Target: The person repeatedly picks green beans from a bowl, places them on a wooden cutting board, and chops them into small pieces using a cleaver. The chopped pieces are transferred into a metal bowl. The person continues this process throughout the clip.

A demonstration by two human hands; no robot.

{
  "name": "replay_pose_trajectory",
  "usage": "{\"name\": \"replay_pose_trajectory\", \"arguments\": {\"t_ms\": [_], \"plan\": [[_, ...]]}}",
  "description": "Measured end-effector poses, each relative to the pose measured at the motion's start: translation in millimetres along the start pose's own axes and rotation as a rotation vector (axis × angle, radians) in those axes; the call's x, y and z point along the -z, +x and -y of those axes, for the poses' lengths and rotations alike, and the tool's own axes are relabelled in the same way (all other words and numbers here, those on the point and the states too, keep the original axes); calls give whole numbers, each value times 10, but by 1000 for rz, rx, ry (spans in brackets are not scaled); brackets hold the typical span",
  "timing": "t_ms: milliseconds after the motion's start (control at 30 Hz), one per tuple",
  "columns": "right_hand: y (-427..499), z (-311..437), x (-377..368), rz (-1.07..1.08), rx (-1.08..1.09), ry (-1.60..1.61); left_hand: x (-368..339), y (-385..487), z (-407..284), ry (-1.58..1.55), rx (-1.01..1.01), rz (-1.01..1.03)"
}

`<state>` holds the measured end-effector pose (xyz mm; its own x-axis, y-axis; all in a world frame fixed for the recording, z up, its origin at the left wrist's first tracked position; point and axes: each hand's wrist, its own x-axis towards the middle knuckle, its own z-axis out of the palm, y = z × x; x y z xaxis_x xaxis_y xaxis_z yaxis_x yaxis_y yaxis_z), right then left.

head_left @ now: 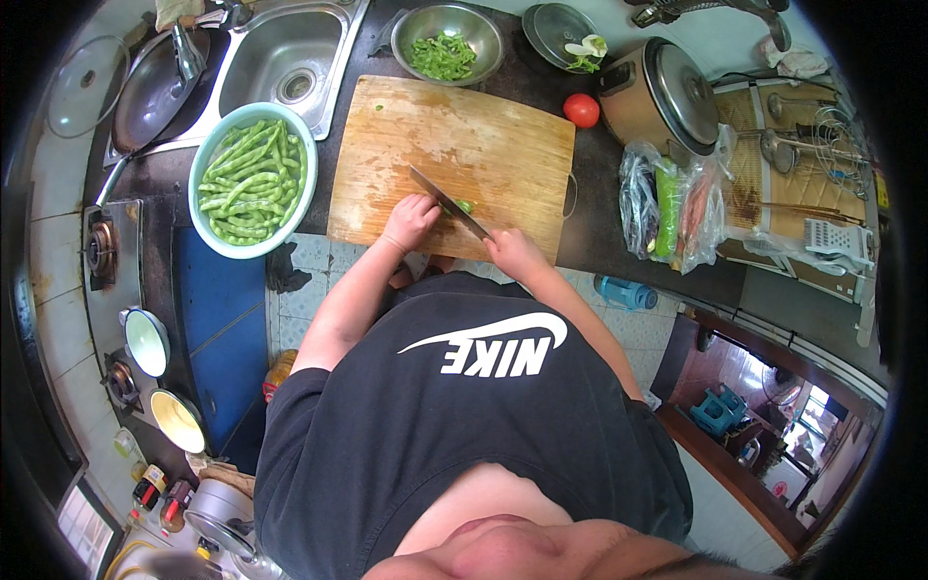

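A wooden cutting board point(464, 138) lies on the dark countertop before me. My right hand point(516, 254) grips the handle of a kitchen knife point(451, 203), whose blade slants across the board's near half. Bent fingers of my left hand point(412, 223) press down against a green vegetable beside the blade; most of what they hold is hidden. Small cut green pieces point(465, 206) lie just right of the blade. Beyond the board's far edge, a stainless steel bowl point(487, 43) contains chopped green vegetable.
Left of the board, a light-blue basin point(196, 181) of green beans stands by the steel sink point(250, 43). A tomato point(581, 111), a rice cooker point(631, 94) and bagged vegetables point(665, 210) sit to the right. A wok point(148, 109) rests at far left, above a gas stove point(130, 268).
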<state>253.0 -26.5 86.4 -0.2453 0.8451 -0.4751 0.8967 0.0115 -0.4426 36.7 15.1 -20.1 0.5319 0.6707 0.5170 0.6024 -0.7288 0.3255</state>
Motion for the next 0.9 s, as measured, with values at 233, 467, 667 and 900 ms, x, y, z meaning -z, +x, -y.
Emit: {"name": "replay_pose_trajectory", "arguments": {"t_ms": [233,467,667,900], "plan": [[262,49,-224,-31,0,25,56,34,-15,-1,-4,15],[344,-50,-231,-51,8,72,57,40,0,-51,-1,-35],[28,-47,-228,-132,30,94,32,14,4,-27,9,-9],[-34,12,-230,-117,26,74,64,48,-7,19,-38,-37]]}}
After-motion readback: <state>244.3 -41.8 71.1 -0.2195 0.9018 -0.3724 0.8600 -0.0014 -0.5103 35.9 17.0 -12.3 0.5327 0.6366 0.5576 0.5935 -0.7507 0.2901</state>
